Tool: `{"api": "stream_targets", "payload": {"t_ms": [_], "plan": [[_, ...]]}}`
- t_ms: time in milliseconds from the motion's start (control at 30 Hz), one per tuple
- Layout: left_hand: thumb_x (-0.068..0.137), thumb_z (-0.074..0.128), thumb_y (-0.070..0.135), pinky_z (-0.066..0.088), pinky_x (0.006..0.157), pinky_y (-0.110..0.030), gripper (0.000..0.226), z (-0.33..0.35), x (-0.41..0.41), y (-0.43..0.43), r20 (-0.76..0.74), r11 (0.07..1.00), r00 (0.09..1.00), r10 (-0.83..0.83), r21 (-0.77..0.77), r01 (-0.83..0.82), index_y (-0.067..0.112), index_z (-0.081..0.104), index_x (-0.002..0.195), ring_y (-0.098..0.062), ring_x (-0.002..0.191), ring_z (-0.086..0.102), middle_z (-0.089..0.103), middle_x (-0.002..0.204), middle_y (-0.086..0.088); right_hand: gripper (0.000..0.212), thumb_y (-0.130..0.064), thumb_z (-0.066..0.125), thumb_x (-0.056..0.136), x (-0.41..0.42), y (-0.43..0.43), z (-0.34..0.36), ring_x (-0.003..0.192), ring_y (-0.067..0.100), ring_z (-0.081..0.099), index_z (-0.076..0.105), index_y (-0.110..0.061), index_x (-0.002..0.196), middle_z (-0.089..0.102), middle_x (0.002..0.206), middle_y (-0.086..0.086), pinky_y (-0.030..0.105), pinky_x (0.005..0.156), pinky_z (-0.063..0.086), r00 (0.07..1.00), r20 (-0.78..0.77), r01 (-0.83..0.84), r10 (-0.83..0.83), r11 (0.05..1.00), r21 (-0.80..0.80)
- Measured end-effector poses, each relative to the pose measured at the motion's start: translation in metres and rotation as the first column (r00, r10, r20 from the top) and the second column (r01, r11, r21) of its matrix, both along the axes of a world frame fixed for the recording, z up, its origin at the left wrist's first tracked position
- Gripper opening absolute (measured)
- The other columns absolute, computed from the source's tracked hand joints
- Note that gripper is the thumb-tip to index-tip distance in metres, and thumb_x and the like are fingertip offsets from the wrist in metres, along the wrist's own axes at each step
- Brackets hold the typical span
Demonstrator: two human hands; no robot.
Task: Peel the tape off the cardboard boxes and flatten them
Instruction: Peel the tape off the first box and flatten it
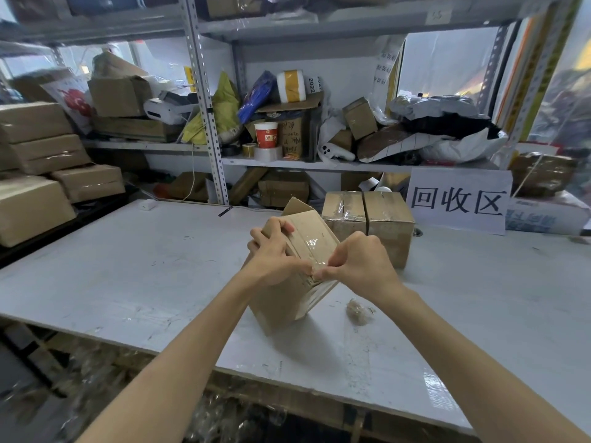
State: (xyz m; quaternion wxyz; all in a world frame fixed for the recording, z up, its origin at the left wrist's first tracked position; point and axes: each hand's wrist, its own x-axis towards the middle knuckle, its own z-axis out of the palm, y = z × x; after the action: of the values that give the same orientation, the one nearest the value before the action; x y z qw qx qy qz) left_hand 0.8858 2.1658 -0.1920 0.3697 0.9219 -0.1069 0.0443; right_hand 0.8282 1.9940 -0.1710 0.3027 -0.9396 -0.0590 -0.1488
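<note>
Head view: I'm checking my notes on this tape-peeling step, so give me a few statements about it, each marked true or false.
1. The right hand pinches the tape on the tilted box. True.
2. The left hand lies flat on the table. False: it grips the tilted box at its upper edge.
3. A crumpled tape wad lies on the table to the right of that box. True.
4. The second box behind it is flattened. False: it stands whole, with tape across it.
</note>
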Motion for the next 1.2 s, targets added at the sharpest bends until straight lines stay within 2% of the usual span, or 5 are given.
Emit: {"api": "stream_targets", "payload": {"t_ms": [333,600,800,967,1200], "plan": [[0.053,0.068,0.055,0.031,0.091,-0.031,0.071,0.002,-0.001,-0.009,-0.054,0.998,0.997,0.063,-0.017,-0.064,0.041,0.019,0.102,-0.021,0.11,0.024,0.018,0.109,0.004,0.017,-0.017,0.077,0.074,0.001,0.009,-0.007,0.052,0.014,0.055,0.068,-0.004,0.067,0.057,0.057,0.002,0.021,0.045,0.04,0.986,0.151,0.08,-0.067,0.994,-0.081],[0.047,0.066,0.061,0.033,0.088,-0.032,0.079,0.0,-0.012,-0.005,-0.021,0.98,0.983,0.182,-0.079,-0.183,0.04,0.019,0.107,-0.02,0.109,0.022,0.017,0.112,0.003,0.022,-0.019,0.077,0.076,0.003,0.014,-0.039,0.076,0.01,0.063,0.057,-0.016,0.084,0.063,0.086,-0.003,0.012,0.057,0.051,0.966,0.18,0.066,-0.187,0.848,0.526],[0.046,0.065,0.066,0.033,0.086,-0.032,0.079,-0.004,-0.014,-0.005,-0.032,0.981,0.983,0.179,-0.074,-0.181,0.043,0.016,0.103,-0.019,0.109,0.021,0.014,0.107,0.005,0.02,-0.037,0.073,0.081,0.006,0.011,-0.026,0.082,0.012,0.052,0.068,-0.018,0.081,0.06,0.088,-0.005,0.021,0.061,0.04,0.948,0.252,0.194,-0.196,0.981,0.032],[0.059,0.076,0.058,0.032,0.085,-0.033,0.078,-0.005,-0.01,0.002,-0.036,0.975,0.98,0.197,-0.093,-0.2,0.041,0.018,0.107,-0.02,0.108,0.022,0.014,0.11,0.004,0.017,-0.012,0.063,0.087,0.007,0.012,-0.025,0.07,0.016,0.054,0.054,-0.01,0.074,0.06,0.08,0.004,0.019,0.053,0.039,0.97,0.155,0.155,-0.187,0.968,0.199],[0.072,0.079,0.046,0.033,0.085,-0.03,0.073,-0.007,-0.007,0.016,-0.073,0.961,0.97,0.23,-0.14,-0.239,0.035,0.02,0.112,-0.021,0.108,0.026,0.017,0.114,0.0,0.029,0.007,0.074,0.071,0.002,0.011,-0.033,0.075,0.019,0.069,0.057,-0.006,0.091,0.066,0.083,0.01,0.025,0.064,0.058,0.983,-0.154,0.182,-0.096,0.521,0.834]]}}
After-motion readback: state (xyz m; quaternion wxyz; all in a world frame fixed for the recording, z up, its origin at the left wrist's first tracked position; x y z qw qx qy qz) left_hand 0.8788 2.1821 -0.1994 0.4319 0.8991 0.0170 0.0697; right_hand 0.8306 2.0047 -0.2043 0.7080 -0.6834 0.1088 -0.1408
